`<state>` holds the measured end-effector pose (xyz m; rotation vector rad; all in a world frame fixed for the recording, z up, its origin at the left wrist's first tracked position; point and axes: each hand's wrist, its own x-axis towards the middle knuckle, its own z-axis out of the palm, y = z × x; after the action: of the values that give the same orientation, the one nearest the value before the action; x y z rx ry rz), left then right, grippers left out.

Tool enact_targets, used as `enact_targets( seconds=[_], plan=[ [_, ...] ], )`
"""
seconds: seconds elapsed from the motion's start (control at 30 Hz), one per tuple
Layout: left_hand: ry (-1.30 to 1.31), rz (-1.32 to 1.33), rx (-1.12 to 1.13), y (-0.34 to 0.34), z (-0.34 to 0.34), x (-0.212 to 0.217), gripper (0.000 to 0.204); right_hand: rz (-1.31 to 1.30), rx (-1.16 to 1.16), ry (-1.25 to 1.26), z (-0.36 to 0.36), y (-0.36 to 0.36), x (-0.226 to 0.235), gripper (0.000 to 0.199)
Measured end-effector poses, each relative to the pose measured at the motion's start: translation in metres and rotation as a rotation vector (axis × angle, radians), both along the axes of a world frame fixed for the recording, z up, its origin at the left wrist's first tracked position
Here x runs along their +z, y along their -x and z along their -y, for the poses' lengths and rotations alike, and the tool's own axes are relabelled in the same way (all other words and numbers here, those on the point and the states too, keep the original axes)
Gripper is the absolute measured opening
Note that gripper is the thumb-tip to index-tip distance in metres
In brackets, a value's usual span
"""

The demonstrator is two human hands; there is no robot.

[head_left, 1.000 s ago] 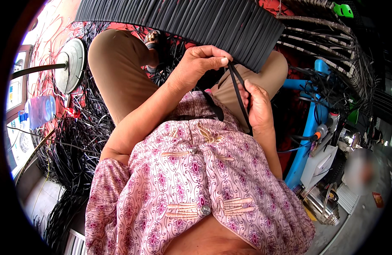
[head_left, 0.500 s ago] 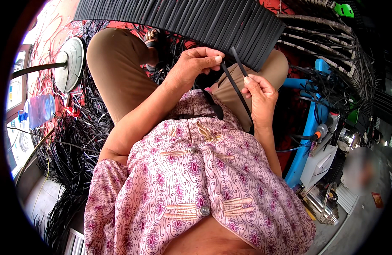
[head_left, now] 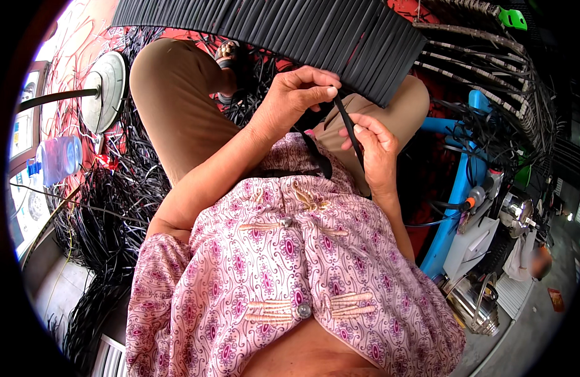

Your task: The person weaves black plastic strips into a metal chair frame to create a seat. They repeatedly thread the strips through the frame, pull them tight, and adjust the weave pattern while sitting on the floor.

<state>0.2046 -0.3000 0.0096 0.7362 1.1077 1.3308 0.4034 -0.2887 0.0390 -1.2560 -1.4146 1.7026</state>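
Note:
My left hand (head_left: 296, 97) is closed in a pinch, thumb against forefinger, on a flat black plastic strip (head_left: 344, 112). From those fingertips the strip slants down to my right hand (head_left: 376, 147), whose bent fingers and thumb close around it. Its lower end is hidden behind the right hand. Just beyond both hands, a panel wrapped in rows of black strips (head_left: 271, 38) lies across the far side of my knees. The left fingertips are close to its near edge; whether they touch it I cannot tell.
Loose black strips (head_left: 120, 207) pile up at the left, near a round grey base (head_left: 106, 91) and a clear bluish bottle (head_left: 59, 160). To the right stand a blue frame (head_left: 450, 232), a metal kettle (head_left: 475, 305) and a partly wrapped frame (head_left: 478, 60). A person shows blurred at far right.
My right hand has moved up and left, closer to my left hand. The loose strip end that stuck up above it no longer shows. My left hand has shifted slightly right.

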Motion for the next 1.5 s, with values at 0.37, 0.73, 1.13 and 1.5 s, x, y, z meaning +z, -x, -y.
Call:
enact_targets(
  seconds=[0.37,0.73,1.13,1.5],
  plan=[
    [0.145,0.068,0.01,0.001,0.002,-0.004,0.015,0.018,-0.03,0.019,0.01,0.004,-0.004,0.022],
    [0.154,0.146,-0.053,-0.003,0.007,-0.012,0.019,0.17,0.028,-0.053,0.015,0.004,-0.003,0.028],
    [-0.015,-0.362,-0.092,-0.013,0.01,-0.007,0.012,0.288,0.024,-0.29,0.014,0.002,-0.013,0.024],
    [-0.029,-0.203,-0.139,-0.007,0.014,0.0,0.011,0.178,0.034,-0.101,0.019,0.006,-0.001,0.021]
  ],
)
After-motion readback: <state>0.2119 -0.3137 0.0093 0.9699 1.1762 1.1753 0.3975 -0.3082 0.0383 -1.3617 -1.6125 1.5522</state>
